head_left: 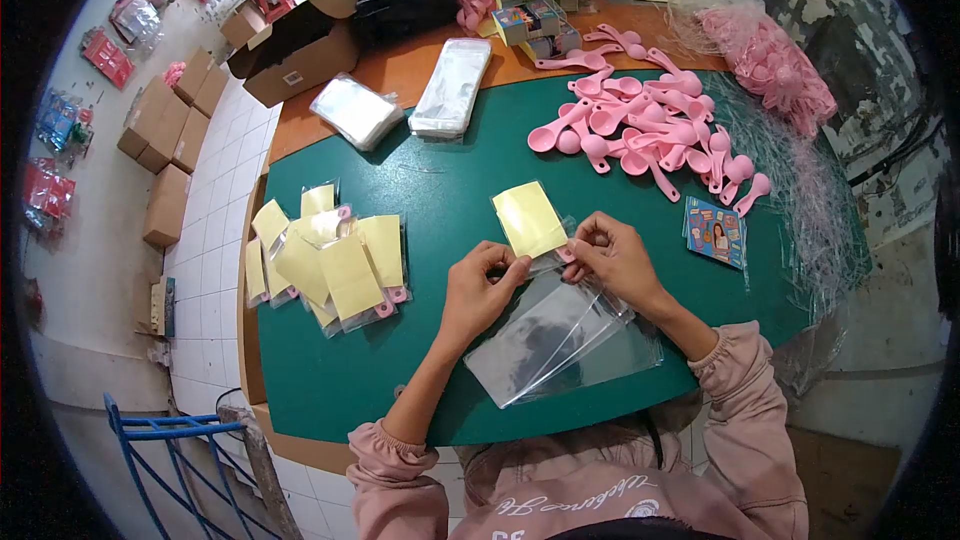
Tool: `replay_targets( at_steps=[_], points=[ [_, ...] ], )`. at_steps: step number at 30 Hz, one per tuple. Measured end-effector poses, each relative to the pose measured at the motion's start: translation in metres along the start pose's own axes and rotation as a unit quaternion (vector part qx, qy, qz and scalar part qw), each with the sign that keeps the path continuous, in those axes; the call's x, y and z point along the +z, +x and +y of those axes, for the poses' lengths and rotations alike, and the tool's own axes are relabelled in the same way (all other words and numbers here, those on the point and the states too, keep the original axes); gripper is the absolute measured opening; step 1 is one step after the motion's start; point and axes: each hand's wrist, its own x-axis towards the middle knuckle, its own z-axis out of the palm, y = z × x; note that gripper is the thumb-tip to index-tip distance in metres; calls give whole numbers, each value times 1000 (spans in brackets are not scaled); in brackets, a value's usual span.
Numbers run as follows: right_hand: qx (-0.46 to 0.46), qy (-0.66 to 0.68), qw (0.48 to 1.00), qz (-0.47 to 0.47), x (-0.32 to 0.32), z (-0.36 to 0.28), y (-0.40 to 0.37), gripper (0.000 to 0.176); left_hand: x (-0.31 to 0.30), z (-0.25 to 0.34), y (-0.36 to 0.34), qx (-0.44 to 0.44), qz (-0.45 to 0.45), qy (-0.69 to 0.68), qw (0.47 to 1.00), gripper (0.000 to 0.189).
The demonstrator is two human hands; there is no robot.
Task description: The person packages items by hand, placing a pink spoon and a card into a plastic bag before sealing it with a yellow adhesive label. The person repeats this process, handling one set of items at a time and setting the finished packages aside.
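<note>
Both hands pinch the lower end of a small clear plastic bag holding a yellow card (529,219). My left hand (482,290) grips its lower left corner between thumb and forefinger. At the lower right corner my right hand (617,258) is closed, beside a pink spoon end (566,253) showing at the card's edge. Below the hands, several flat clear plastic bags (560,340) lie fanned on the green table (440,195). To the left is a heap of bagged yellow cards (350,265), with pink ends showing in some.
Pink measuring spoons (640,120) lie piled at the back right, near a small stack of printed cards (715,232). Two stacks of clear bags (450,90) and banded card bundles (525,20) stand behind. A bag of pink spoons (770,70) and crumpled plastic (800,200) line the right edge.
</note>
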Motion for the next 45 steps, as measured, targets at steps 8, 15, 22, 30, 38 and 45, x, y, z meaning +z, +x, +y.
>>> replay_targets(
  at_steps=[8, 15, 22, 30, 38, 45],
  points=[
    [-13, -45, 998, 30, 6, -4, -2, 10, 8, 4, -2, -25, 76, -50, 996, 18],
    [-11, -44, 999, 23, 10, -3, -4, 16, 8, 0, -2, -50, 62, -119, 990, 10],
    [-3, -62, 998, 12, 10, -4, -5, 33, 10, 7, -6, -64, 53, -114, 990, 29],
    [5, -138, 990, -5, 8, -6, -6, 38, 7, 15, -8, -24, 53, -5, 998, 61],
    [-64, -112, 991, -39, 12, -13, -13, 38, -2, 6, 2, -49, 40, -181, 981, 40],
    [-84, -94, 992, -26, 10, -14, -12, 37, -14, 5, 2, 8, 14, -5, 1000, 20]
  ],
)
